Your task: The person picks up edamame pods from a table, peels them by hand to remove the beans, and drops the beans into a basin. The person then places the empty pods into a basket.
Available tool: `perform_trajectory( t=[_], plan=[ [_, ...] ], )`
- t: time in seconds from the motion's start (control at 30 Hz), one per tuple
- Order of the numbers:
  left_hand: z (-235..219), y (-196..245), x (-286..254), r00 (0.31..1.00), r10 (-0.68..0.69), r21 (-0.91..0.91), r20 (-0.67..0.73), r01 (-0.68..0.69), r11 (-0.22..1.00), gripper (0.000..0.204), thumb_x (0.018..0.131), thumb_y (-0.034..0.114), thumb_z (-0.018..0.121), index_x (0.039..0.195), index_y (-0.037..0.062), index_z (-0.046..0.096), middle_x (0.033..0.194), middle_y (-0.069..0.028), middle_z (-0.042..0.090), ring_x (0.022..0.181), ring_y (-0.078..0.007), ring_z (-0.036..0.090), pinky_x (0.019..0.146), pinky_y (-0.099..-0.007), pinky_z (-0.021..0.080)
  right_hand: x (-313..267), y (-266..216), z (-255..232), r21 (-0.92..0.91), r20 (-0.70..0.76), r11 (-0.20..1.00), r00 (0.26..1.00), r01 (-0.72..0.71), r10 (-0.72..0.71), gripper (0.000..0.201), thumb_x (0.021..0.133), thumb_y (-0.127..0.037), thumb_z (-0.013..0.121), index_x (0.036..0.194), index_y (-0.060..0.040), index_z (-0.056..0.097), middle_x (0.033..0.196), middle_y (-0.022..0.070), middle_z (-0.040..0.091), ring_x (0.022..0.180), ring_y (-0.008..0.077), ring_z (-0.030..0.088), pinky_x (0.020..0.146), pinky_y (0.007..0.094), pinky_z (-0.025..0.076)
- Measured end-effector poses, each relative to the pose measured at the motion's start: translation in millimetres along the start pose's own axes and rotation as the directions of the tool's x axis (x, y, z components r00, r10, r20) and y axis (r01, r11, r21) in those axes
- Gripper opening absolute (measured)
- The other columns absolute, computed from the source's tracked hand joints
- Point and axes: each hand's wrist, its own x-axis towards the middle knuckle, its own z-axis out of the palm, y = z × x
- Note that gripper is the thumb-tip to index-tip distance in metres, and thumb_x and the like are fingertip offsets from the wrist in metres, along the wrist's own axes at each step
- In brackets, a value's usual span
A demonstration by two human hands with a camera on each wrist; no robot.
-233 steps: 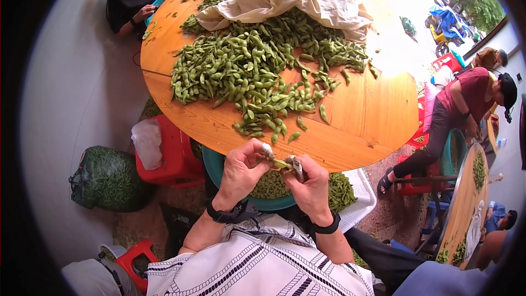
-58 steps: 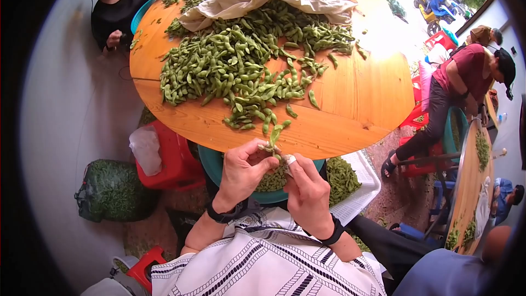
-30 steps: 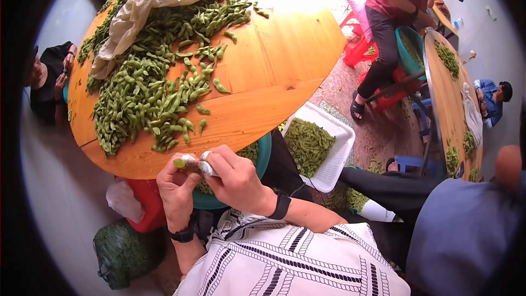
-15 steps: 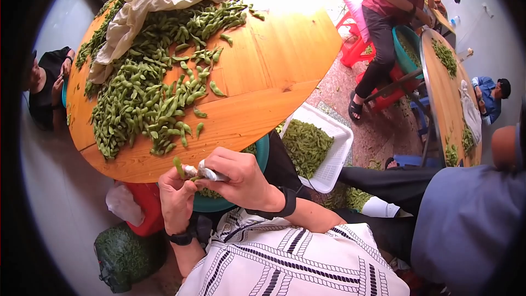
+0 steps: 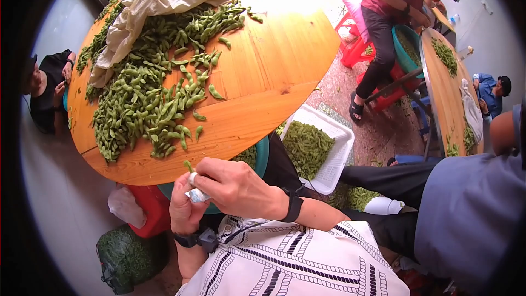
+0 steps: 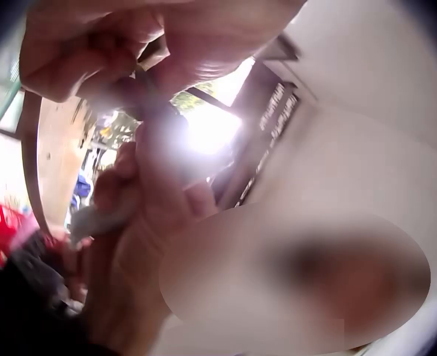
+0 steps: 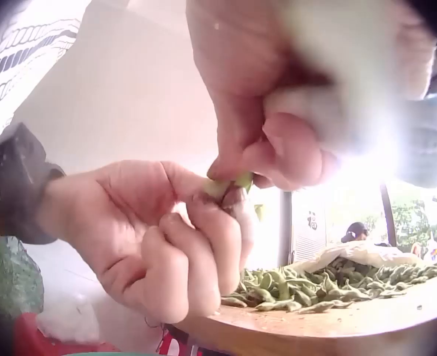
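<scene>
A green pod (image 5: 188, 166) sticks up between the two hands in front of the table's near edge. The left hand (image 5: 185, 205) pinches it; in the right wrist view a green piece (image 7: 242, 180) shows between the left fingertips and the right hand (image 7: 267, 111). The right hand (image 5: 238, 186) lies across the left fingertips, its fingers curled at the pod, with white wrapping (image 5: 196, 195) on its fingers. Behind them a heap of green pods (image 5: 131, 98) covers the left part of the wooden table (image 5: 274, 93), partly under a cream cloth (image 5: 159, 0).
A teal basin (image 5: 262, 159) stands below the table edge. Right of it is a white basket (image 5: 342, 145) of pods. A red stool (image 5: 147, 208) and a dark green bag (image 5: 129, 257) are at lower left. People sit at far left, upper right and close on the right.
The view has swung to the right since the oldest frames. Over the last half second the right hand has moved down and left over the left fingertips, and the pod's visible end has shortened.
</scene>
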Motion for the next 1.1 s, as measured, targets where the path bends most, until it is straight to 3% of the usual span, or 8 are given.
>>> perform_trajectory(
  t=[0.17,0.23,0.3,0.63,0.77,0.87,0.97,1.1],
  plan=[
    [7,1,-10,0.996,0.041,0.04,-0.078,-0.038,0.999,0.03,0.093,0.019,0.063,0.115,-0.0004,0.057,0.105,-0.0088,0.066,0.094,-0.0169,0.067,0.08,-0.033,0.055,4,-7,4,0.069,-0.022,0.998,1.0,0.013,-0.011,0.024,0.069,0.0,0.071,0.089,0.0015,0.059,0.084,0.0113,0.056,0.072,0.0279,0.062,0.059,0.0363,0.051],
    [-1,-5,-16,0.998,-0.04,-0.252,-0.055,0.025,0.967,0.03,0.094,0.02,0.061,0.118,0.0018,0.056,0.109,-0.0085,0.065,0.097,-0.0192,0.067,0.081,-0.0351,0.055,8,-9,5,0.175,-0.06,0.985,0.998,0.004,0.007,0.022,0.07,0.001,0.07,0.089,0.0013,0.059,0.084,0.0112,0.055,0.072,0.0279,0.062,0.06,0.0362,0.051],
    [-11,-4,-16,0.998,-0.061,-0.255,-0.01,0.057,0.965,0.03,0.095,0.021,0.061,0.119,0.0038,0.055,0.111,-0.0074,0.064,0.099,-0.0207,0.066,0.083,-0.0369,0.054,12,-6,2,0.331,-0.011,0.941,0.997,-0.064,0.072,0.023,0.07,0.002,0.069,0.09,0.0016,0.059,0.083,0.0111,0.055,0.073,0.0282,0.062,0.061,0.0363,0.051],
    [19,11,-6,0.984,0.139,0.261,-0.116,-0.104,0.96,0.015,0.095,0.012,0.063,0.101,-0.0009,0.059,0.092,-0.0031,0.065,0.079,-0.0088,0.064,0.07,-0.0234,0.052,-4,-20,-1,-0.237,0.04,0.972,0.999,0.007,0.003,0.028,0.072,-0.005,0.063,0.098,0.0068,0.06,0.086,0.0083,0.053,0.08,0.0213,0.057,0.063,0.0309,0.052],
    [32,8,-12,0.965,0.22,0.306,-0.143,-0.168,0.937,0.016,0.093,0.012,0.065,0.101,-0.0007,0.059,0.09,-0.0035,0.065,0.078,-0.0085,0.063,0.068,-0.022,0.051,-8,-22,0,-0.144,-0.028,0.99,1.0,-0.005,0.001,0.028,0.073,-0.003,0.065,0.099,0.0067,0.06,0.087,0.0098,0.053,0.077,0.0238,0.057,0.064,0.0326,0.051],
    [14,16,-14,0.99,0.133,0.176,0.053,-0.141,0.974,0.024,0.091,0.013,0.068,0.106,-0.0017,0.056,0.096,-0.0073,0.064,0.084,-0.012,0.065,0.072,-0.0247,0.053,-8,-20,6,0.265,-0.123,0.958,0.982,-0.109,0.145,0.025,0.073,0.004,0.066,0.097,0.0044,0.06,0.084,0.0139,0.052,0.073,0.0323,0.057,0.062,0.0392,0.047],
    [8,12,-11,0.99,0.143,0.202,-0.014,-0.137,0.97,0.028,0.091,0.014,0.067,0.11,-0.0027,0.055,0.099,-0.0093,0.064,0.086,-0.0148,0.065,0.075,-0.0273,0.054,-8,-15,10,0.436,-0.104,0.873,0.952,-0.216,0.288,0.018,0.076,0.004,0.065,0.093,0.0025,0.06,0.08,0.013,0.051,0.073,0.0328,0.057,0.062,0.0383,0.046],
    [12,2,-7,0.988,0.152,0.159,-0.008,-0.149,0.976,0.029,0.093,0.015,0.066,0.112,-0.0035,0.054,0.099,-0.0103,0.065,0.087,-0.0165,0.066,0.075,-0.0288,0.055,-11,-14,15,0.476,-0.223,0.85,0.905,-0.225,0.363,0.013,0.078,0.002,0.065,0.09,0.0025,0.06,0.079,0.0136,0.055,0.07,0.0307,0.059,0.06,0.037,0.045]
  ],
)
